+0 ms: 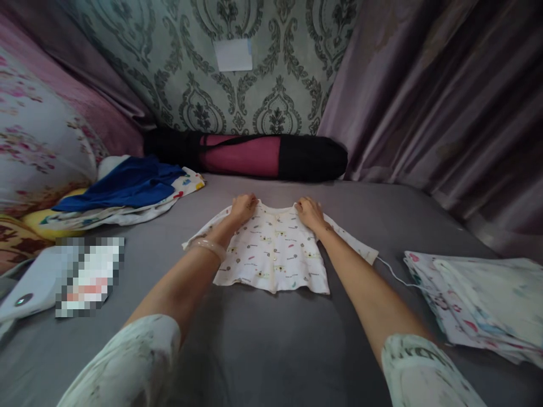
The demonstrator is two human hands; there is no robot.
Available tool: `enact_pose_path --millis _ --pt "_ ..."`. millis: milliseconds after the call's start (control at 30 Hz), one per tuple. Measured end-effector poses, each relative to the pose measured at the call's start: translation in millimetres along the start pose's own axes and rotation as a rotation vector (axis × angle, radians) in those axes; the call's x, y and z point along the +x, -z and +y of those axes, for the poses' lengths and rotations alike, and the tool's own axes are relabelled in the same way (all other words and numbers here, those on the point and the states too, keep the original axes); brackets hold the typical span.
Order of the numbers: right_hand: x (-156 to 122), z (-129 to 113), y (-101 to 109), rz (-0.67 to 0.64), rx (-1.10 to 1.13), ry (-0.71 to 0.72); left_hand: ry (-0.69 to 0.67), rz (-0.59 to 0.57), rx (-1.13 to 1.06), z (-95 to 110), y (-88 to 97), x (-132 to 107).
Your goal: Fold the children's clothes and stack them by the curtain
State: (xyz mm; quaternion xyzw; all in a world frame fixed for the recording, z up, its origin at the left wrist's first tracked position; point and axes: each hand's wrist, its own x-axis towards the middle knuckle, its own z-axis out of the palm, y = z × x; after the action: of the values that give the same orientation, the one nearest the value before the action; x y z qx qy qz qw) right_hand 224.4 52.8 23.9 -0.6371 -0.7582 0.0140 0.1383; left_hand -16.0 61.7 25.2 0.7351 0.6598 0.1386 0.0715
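SMALL WHITE BUTTON-FRONT SHIRT, LAID FLAT, HELD AT BOTH SHOULDERS

Directions are taken from the shirt (271, 249), which is spread at centre on a grey sheet (271, 345), collar towards 12 o'clock.

Writing: small motifs and lines of lettering are printed on the shirt; the lettering is too small to be read. At 9 o'clock, a packet (91, 277) is blurred into blocks, so any label cannot be read. Beside it, a white case (40, 277) is marked by a round dark disc (24, 299).

Hands: the left shoulder is pinched by the left hand (245, 208), the right shoulder by the right hand (310, 212), fingers curled on the fabric. Both sleeves are partly covered by the left forearm (182, 288) and the right forearm (365, 277).

Surroundings: at 12 o'clock, a pink-and-black roll bag (241, 157) is set below a pale card (234, 55) on patterned wallpaper (275, 102). At 10 o'clock, a blue garment (123, 183) is heaped on printed cloth (146, 213). At 4 o'clock, folded fabrics (479, 299) are stacked, with a white cable (396, 276) run between them and the right cuff.
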Motion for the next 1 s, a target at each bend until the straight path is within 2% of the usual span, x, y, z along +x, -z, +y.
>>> enact_pose_path --millis 100,267,400,533,633,767,900,1000 --pt "-5 0 -8 0.078 -0.032 0.012 -0.027 0.089 0.049 1 -6.0 -8" --pt "-4 2 -10 0.027 -0.033 -0.007 -0.013 0.048 0.086 0 -9.7 -10" --pt "-1 14 7 -0.098 0.076 0.006 0.014 0.003 0.113 -1 -1.6 -13" --pt "-13 50 35 -0.235 0.165 -0.134 -0.017 0.032 0.124 8 8.7 -24" --pt "-37 84 53 -0.302 0.182 -0.269 -0.072 0.013 0.098 28 11.9 -32" --pt "-76 117 67 -0.336 0.243 -0.342 -0.209 -0.051 0.034 71 5.6 -38" --pt "-102 132 73 -0.294 0.361 -0.346 -0.358 -0.108 -0.057 116 -14.5 -38" --pt "-110 132 75 -0.281 0.427 -0.390 -0.445 -0.125 -0.115 139 -33.7 -33"
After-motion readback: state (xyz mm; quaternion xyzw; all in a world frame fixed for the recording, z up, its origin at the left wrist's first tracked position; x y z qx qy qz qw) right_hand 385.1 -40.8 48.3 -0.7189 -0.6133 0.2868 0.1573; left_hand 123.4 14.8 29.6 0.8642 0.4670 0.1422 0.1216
